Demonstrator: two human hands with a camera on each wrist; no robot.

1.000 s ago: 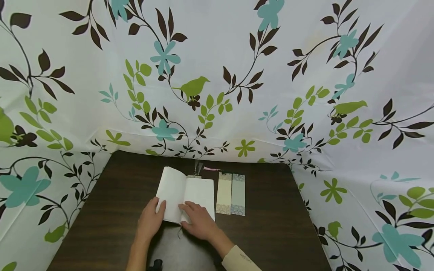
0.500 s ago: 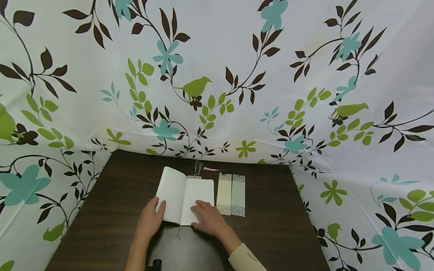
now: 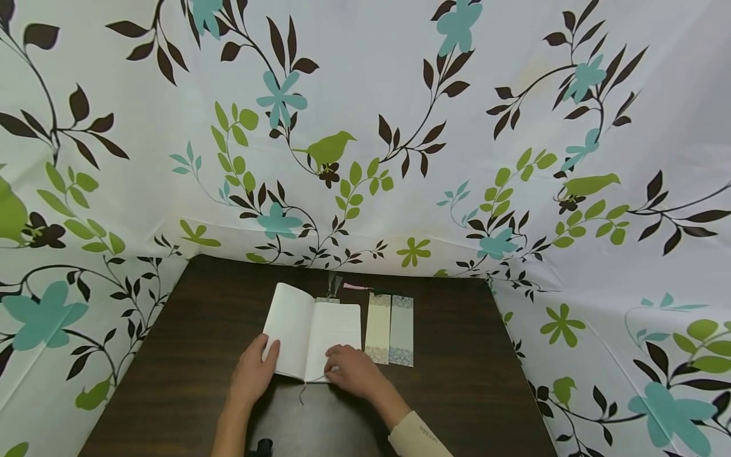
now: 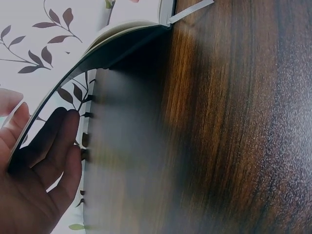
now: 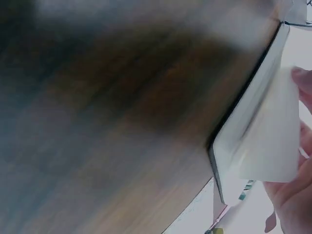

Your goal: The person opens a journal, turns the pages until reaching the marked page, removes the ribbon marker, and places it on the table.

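The left hand (image 3: 253,368) grips the raised left side of a dark-covered, white-paged open notebook (image 3: 290,324); the right hand (image 3: 351,371) pinches a page near its lower edge. The notebook lies just ahead, between them — its spine running away across the dark brown wooden tabletop (image 3: 468,355).

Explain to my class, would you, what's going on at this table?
A person has a notebook open on a dark table. The left hand holds its left cover raised, while the right hand pinches a lifted page. A thin ribbon sticks out past the near edge. To the right lie a cream strip and a pale grey-green strip, neither being touched.
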